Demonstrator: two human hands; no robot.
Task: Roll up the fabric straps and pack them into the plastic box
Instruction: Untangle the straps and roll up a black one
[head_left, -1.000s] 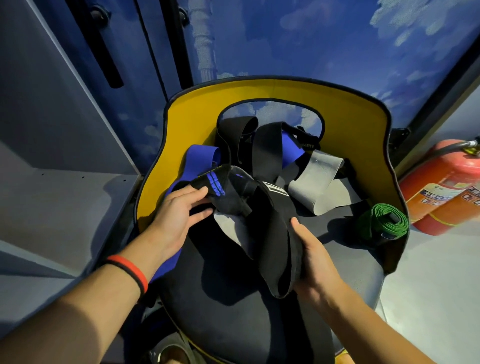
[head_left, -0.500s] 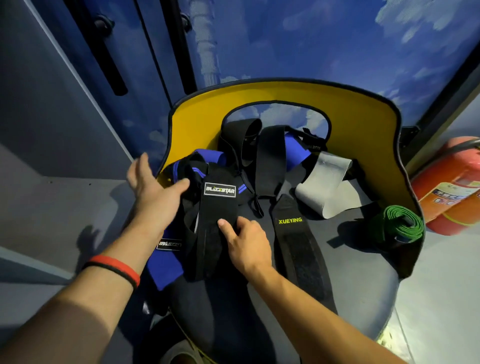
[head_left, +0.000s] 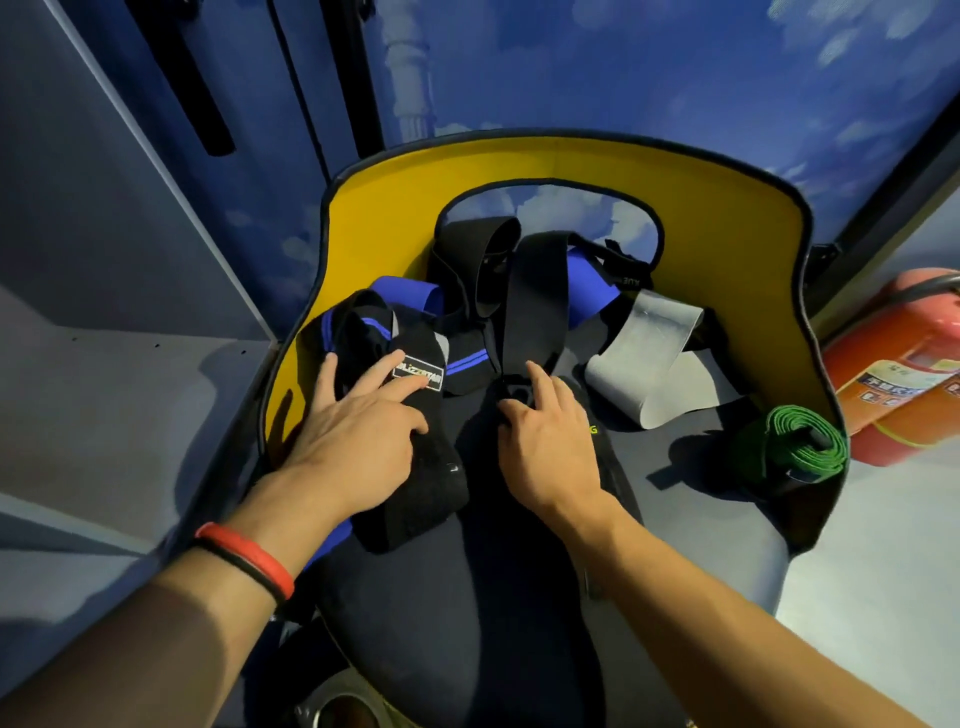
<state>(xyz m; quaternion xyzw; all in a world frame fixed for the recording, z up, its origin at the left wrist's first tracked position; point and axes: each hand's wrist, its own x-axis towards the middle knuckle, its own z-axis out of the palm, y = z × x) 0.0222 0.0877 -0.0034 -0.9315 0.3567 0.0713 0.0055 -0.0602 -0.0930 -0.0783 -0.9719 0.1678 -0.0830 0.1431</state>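
Several fabric straps lie in a heap on a black chair seat (head_left: 519, 597) with a yellow back. My left hand (head_left: 358, 436) rests flat, fingers spread, on a black strap with a white logo patch (head_left: 421, 499). My right hand (head_left: 545, 441) sits over a second black strap with yellow lettering (head_left: 608, 467), index finger stretched toward a small black loop; the other fingers are loosely curled. Behind lie a long black strap (head_left: 535, 306), a blue strap (head_left: 587, 291) and a grey strap (head_left: 644, 358). A rolled green strap (head_left: 800, 441) stands at the seat's right edge. No plastic box is in view.
A red fire extinguisher (head_left: 904, 364) lies on the floor right of the chair. A grey shelf (head_left: 130, 395) sits to the left. A blue sky-patterned wall (head_left: 623, 78) rises behind the yellow chair back (head_left: 727, 249).
My left hand came down from the chair's left edge onto the logo strap. My right hand shifted right, off that strap, onto the strap with yellow lettering.
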